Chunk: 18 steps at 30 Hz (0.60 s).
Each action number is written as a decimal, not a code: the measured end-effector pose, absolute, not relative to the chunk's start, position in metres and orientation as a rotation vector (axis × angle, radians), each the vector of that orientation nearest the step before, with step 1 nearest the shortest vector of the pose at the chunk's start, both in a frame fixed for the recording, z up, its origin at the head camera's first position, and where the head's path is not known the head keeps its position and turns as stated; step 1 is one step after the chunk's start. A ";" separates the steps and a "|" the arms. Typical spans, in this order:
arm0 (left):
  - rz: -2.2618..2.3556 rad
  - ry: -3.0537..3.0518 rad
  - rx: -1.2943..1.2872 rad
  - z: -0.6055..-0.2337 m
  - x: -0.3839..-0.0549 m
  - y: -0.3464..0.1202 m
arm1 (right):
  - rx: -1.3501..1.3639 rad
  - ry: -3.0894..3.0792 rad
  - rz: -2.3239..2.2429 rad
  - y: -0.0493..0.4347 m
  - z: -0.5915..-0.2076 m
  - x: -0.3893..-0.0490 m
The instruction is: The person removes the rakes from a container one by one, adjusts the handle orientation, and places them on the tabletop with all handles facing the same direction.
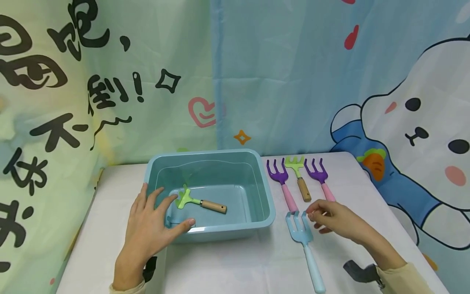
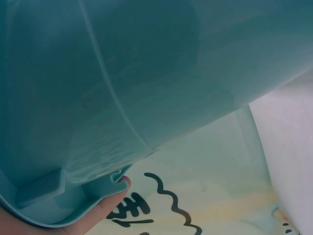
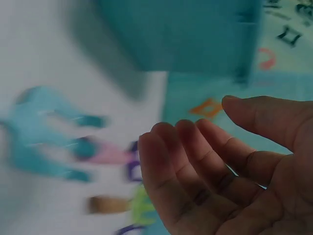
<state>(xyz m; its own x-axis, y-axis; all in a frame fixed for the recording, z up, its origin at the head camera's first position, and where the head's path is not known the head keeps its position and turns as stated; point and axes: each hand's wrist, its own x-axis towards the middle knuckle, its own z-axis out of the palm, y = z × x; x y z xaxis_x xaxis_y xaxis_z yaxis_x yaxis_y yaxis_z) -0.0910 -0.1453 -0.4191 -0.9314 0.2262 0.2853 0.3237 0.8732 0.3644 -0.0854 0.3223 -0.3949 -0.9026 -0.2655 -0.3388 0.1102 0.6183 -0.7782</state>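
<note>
My left hand (image 1: 152, 224) rests at the front left corner of a blue-green plastic tub (image 1: 235, 233), fingers spread over its rim. In the left wrist view a fingertip (image 2: 125, 183) touches the tub's rim (image 2: 93, 203). Inside the tub lies a small green garden rake (image 1: 213, 206) with a wooden handle. To the tub's right, my right hand (image 1: 339, 220) hovers beside the tines of a light blue garden fork (image 1: 310, 257), fingers loosely bent. The right wrist view shows nothing in that hand (image 3: 234, 181), with the blue fork (image 3: 29, 132) blurred beyond it.
Behind the blue fork, two purple garden forks with pink handles, one left (image 1: 288, 198) and one right (image 1: 318, 175), flank another green rake (image 1: 303, 188) with a wooden handle. All lie on a white-covered table (image 1: 220, 269). A printed cloth backdrop (image 1: 279, 90) hangs along the back.
</note>
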 end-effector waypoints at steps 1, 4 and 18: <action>-0.606 -2.812 -0.418 -0.419 -0.091 -0.145 | -0.173 2.436 -1.207 0.318 -0.387 -0.090; -0.601 -2.811 -0.417 -0.419 -0.091 -0.146 | -0.330 2.477 -1.205 0.302 -0.365 -0.106; -0.583 -2.788 -0.428 -0.420 -0.093 -0.149 | -0.727 2.328 -1.075 0.186 -0.310 -0.178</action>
